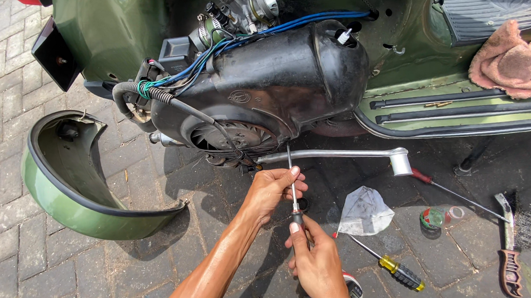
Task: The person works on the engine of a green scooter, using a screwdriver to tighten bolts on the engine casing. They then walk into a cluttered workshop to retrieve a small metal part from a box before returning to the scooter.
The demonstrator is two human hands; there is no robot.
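**A:** Head view puts you right over the exposed scooter engine point(270, 81), and both hands are on one long screwdriver point(292, 185). Your left hand point(272, 190) is pinching the bare shaft high up, fingers closed around it. Your right hand point(316, 264) is wrapped shut on the handle end, thumb laid along the top.

**B:** And the tip runs up toward the fan grille point(232, 137), just under the silver kick lever point(340, 154). That's where I'd worry for you.

**A:** Same here. You're pushing at a steep slant, so if the tip jumps out of whatever it's seated in, it could skate into the fan fins or the black cable point(187, 109) crossing the cover. And your left fingers sit close to the blade end; a sudden slip would carry them into the metal.

**B:** Loose stuff underfoot too: the yellow-handled screwdriver point(394, 270), the red-handled one point(455, 194), a wire brush point(511, 247), a crumpled plastic bag point(364, 212). Shift a knee and something rolls.

**A:** The removed green side panel point(70, 179) lies well apart on your left, so that's safe enough.

**B:** What I can't make out is the tip itself. It vanishes against the dark housing, so the screw or slot it meets is anybody's guess.

**A:** Agreed. Your right wrist is cut off at the bottom edge, and the pink rag point(521, 58) covers part of the footboard.
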